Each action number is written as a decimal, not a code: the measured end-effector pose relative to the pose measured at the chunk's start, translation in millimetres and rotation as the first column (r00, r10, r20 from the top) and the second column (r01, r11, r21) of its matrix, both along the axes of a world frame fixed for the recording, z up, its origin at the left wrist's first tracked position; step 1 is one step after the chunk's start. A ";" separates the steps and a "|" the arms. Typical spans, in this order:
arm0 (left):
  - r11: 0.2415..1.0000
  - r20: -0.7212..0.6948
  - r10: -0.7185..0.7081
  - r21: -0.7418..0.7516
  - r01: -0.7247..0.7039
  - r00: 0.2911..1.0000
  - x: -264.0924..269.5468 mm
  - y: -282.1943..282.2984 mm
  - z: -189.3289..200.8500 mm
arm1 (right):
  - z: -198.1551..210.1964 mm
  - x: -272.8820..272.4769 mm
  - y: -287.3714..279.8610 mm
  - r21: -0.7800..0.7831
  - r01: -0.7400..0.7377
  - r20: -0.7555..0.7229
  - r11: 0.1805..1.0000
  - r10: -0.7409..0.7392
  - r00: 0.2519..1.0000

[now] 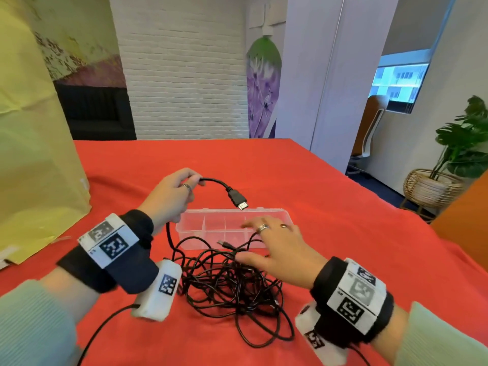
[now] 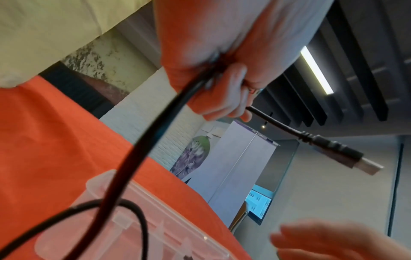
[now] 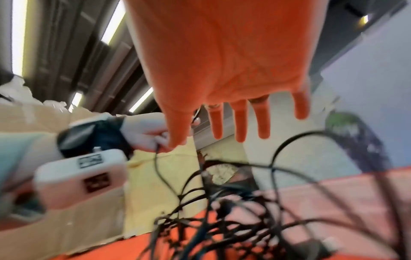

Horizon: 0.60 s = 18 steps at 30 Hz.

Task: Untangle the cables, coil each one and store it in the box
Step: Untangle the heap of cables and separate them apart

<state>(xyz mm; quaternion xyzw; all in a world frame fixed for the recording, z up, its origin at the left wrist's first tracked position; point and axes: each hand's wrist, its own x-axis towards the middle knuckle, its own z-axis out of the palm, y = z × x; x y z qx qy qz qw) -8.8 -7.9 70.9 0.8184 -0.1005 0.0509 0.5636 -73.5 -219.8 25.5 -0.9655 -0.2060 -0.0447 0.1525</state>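
A: Left hand (image 1: 173, 198) has its grip clenched round one black cable (image 1: 211, 181), plug end (image 1: 239, 202) lifted over the clear box (image 1: 274, 213). Right hand (image 1: 274, 249) flat, fingers released, above the tangle (image 1: 232, 283) on the tabletop (image 1: 343, 207).

B: Advice: pin the tangle, draw the cable out slowly, follow snags.

A: Writing? Only square coded markers on the wristbands (image 1: 351, 297); no brand legible.

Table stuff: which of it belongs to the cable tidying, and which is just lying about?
In the job:
tangled black cables
thick cable, gripped by the left hand
clear box
right hand, open

Lying about:
yellow bag
potted plant
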 end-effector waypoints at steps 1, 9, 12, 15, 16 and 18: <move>1.000 -0.012 -0.005 -0.025 0.005 1.000 -0.4 0.5 2.3 | -3.0 -3.7 10.1 -0.012 -0.080 -0.047 0.997 0.079 0.996; 0.991 -0.049 0.098 -0.083 -0.102 0.994 0.6 33.1 8.6 | -20.6 9.5 3.9 -0.406 -0.105 -0.213 0.908 0.017 0.977; 0.960 -0.176 0.014 -0.274 -0.062 0.984 -2.9 34.0 6.4 | -10.3 8.8 6.2 -0.246 -0.039 -0.149 0.968 0.002 0.989; 0.881 -0.255 -0.157 -0.472 0.019 0.954 -10.9 14.1 10.1 | -2.2 10.6 31.0 0.233 -0.041 -0.152 0.972 0.078 0.985; 0.871 -0.259 -0.200 -0.488 0.050 0.945 -14.4 4.7 10.5 | -0.5 13.2 40.3 0.348 -0.036 -0.201 0.937 0.112 0.973; 0.866 -0.238 -0.267 -0.485 0.124 0.934 -20.5 -11.9 9.1 | 3.1 18.1 57.0 0.398 -0.028 -0.291 0.917 0.155 0.944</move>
